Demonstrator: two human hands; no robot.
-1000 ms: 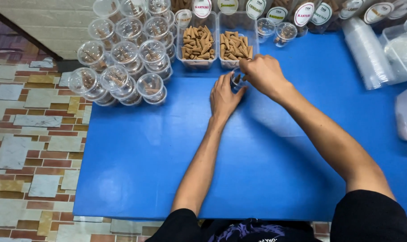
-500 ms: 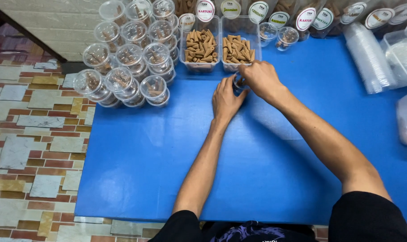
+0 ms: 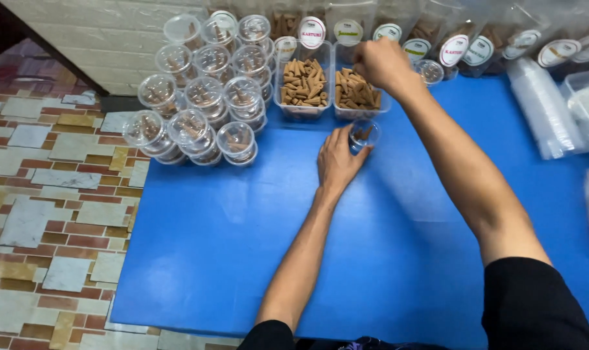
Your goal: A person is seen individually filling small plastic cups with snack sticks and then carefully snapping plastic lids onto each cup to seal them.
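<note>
A small clear plastic cup [image 3: 362,135] stands upright and open on the blue table, a few brown cone-shaped pieces inside. Just beyond it, a clear rectangular tub [image 3: 358,91] is full of brown cones.

A row of clear plastic pouches with brown content [image 3: 430,29] stood along the far edge of the blue bench [image 3: 372,259]. Each pouch carried a round white label [image 3: 454,50] with a coloured rim. Similar round white labels [image 3: 312,32] stood behind two clear rectangular boxes of brown cones [image 3: 302,84].
</note>
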